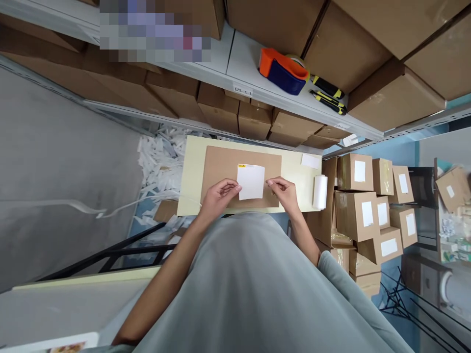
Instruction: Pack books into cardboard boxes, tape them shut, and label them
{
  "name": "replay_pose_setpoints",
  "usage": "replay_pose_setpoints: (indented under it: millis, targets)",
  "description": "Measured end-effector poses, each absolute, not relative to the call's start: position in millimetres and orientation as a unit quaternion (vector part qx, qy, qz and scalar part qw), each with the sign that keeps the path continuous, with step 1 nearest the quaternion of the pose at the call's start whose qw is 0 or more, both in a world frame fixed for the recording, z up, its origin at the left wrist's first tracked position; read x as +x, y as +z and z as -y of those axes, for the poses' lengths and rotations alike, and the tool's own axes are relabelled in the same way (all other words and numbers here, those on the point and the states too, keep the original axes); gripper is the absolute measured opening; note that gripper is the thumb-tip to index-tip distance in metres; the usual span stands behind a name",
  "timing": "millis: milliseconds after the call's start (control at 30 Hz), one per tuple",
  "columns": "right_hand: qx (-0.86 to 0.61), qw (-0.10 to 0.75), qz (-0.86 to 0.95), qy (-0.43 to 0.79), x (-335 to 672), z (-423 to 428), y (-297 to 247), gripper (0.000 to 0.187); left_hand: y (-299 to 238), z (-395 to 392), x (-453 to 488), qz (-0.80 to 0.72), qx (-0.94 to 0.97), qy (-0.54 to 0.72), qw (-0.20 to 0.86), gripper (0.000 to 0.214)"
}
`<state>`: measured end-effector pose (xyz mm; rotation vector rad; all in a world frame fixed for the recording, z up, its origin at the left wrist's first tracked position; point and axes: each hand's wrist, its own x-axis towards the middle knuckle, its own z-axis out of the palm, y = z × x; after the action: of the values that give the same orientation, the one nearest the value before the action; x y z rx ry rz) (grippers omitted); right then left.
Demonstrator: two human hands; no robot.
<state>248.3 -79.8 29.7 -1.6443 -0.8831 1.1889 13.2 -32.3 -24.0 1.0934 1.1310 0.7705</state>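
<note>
A white square paper label (250,182) with a small yellow mark at its top left lies over a flat brown cardboard piece (222,162). My left hand (220,197) pinches the label's left edge between thumb and fingertips. My right hand (285,192) is just off the label's right edge, thumb and forefinger pressed together. Whether those fingertips hold anything is too small to make out. Under the cardboard is a pale yellow tabletop (193,171). On its right side stand a white roll (320,192) and a small white slip (310,161).
Above the table, a shelf holds brown boxes (353,44), an orange and blue tape dispenser (283,71) and yellow-black box cutters (328,95). Labelled cartons (356,215) are stacked at right. Shredded white paper (162,157) heaps at left, near a black metal frame (110,252).
</note>
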Motion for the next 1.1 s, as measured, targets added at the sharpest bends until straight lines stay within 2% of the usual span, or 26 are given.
replay_pose_setpoints:
  millis: [567,700,800,900,1000,1100]
  targets:
    - [-0.671,0.429,0.386,0.466,271.0,84.4,16.9,0.036,-11.5,39.7,37.7,-0.460,0.538,0.289,0.644,0.053]
    - [-0.678,0.424,0.447,0.401,261.3,92.0,24.0,0.034,-16.3,40.3,36.7,-0.492,0.530,0.329,0.608,0.054]
    - [-0.643,0.372,0.572,0.346,242.1,106.7,31.0,0.030,-20.8,39.4,32.9,-0.535,0.485,0.386,0.574,0.058]
    - [-0.567,0.285,0.690,0.348,221.9,121.2,34.7,0.026,-20.1,40.4,23.2,-0.550,0.441,0.402,0.585,0.067]
    - [-0.535,0.243,0.732,0.345,212.0,127.0,39.1,0.027,-15.4,44.8,10.6,-0.541,0.457,0.393,0.587,0.047]
    - [-0.556,0.273,0.702,0.350,213.6,123.2,47.1,0.030,-12.8,50.1,0.5,-0.536,0.480,0.387,0.577,0.029]
